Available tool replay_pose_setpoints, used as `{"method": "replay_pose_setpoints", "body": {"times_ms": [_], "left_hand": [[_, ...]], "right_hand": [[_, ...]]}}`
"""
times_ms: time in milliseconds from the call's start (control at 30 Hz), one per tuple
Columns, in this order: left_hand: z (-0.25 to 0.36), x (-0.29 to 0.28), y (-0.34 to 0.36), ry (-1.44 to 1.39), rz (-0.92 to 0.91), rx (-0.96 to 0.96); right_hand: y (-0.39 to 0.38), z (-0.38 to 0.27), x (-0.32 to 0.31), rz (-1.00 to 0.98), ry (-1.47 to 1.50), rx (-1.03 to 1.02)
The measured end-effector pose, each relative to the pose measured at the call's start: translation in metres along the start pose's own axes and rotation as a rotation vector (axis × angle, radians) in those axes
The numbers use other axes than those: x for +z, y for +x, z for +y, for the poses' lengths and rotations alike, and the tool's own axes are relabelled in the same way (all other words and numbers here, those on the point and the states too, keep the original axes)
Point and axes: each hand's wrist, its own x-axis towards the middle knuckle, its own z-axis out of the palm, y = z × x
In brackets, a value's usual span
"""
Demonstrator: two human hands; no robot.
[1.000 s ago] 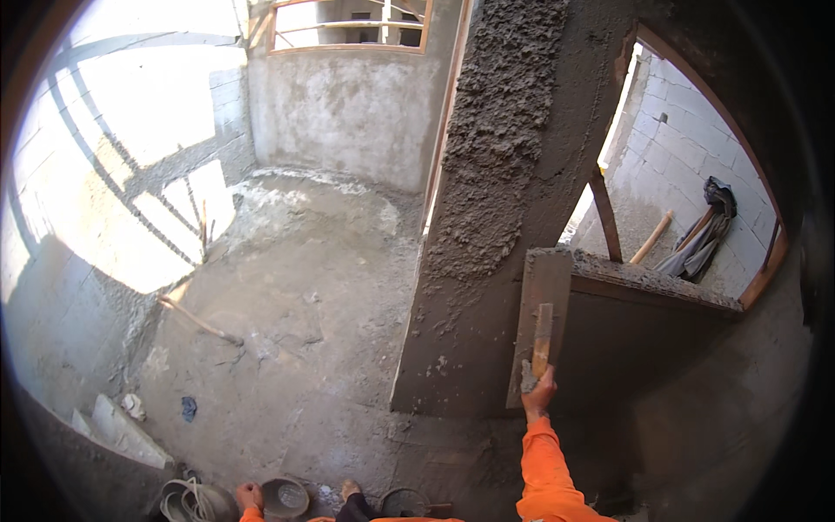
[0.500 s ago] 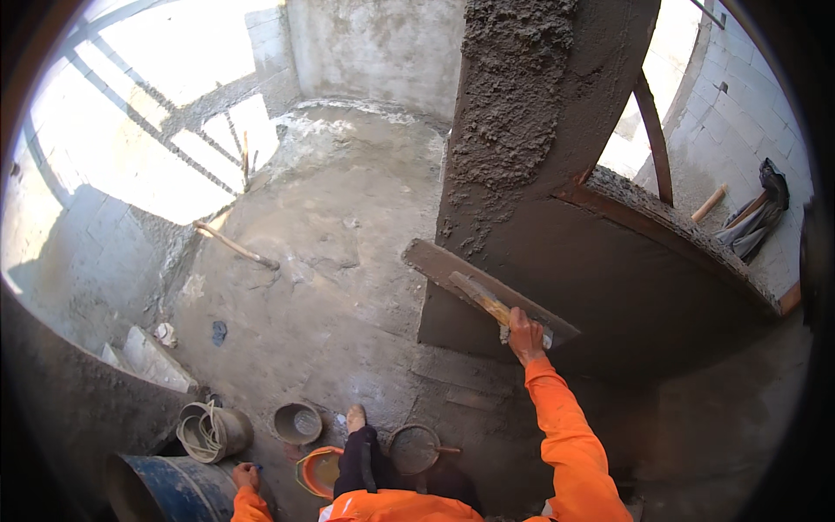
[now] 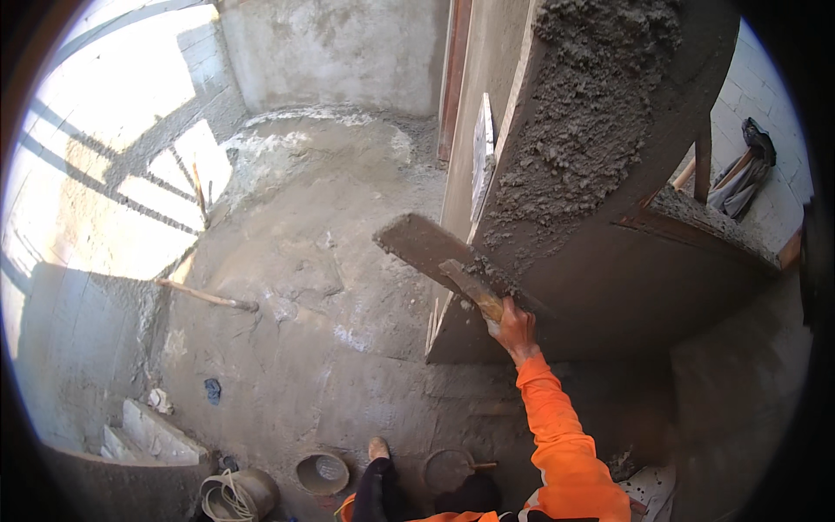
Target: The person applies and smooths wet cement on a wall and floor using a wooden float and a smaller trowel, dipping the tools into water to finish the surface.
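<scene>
My right hand (image 3: 513,329) grips the handle of a long flat plastering float (image 3: 409,239), held diagonally with its far end reaching past the left edge of a wall pillar (image 3: 583,122). Rough, lumpy grey mortar covers the upper part of that pillar, with darker, smoother render lower down. Some crumbs of mortar sit around the float's blade at its right part. My left hand is out of view.
A window opening (image 3: 713,222) with bundled cloth and sticks (image 3: 739,174) is at the right. Below are a roped bucket (image 3: 239,496), a small bucket (image 3: 322,465), a round sieve (image 3: 444,470) and broken slabs (image 3: 161,435). A stick (image 3: 204,296) lies left.
The float has turned from upright to diagonal, and since half a second ago has moved up and leftward along the pillar. My left hand has dropped out of view. The camera's view has shifted.
</scene>
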Motion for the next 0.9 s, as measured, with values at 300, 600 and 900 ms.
{"method": "replay_pose_setpoints", "body": {"times_ms": [300,600,900], "left_hand": [[0.176,0.096,0.126,-0.598,-0.116,0.537],[0.338,0.178,0.143,-0.711,-0.269,0.597],[0.344,0.176,0.158,-0.667,-0.028,0.721]], "right_hand": [[0.161,-0.138,-0.194,0.328,0.212,0.004],[0.275,-0.184,-0.358,0.500,0.533,0.090],[0.375,-0.218,-0.515,0.631,0.536,-0.021]]}}
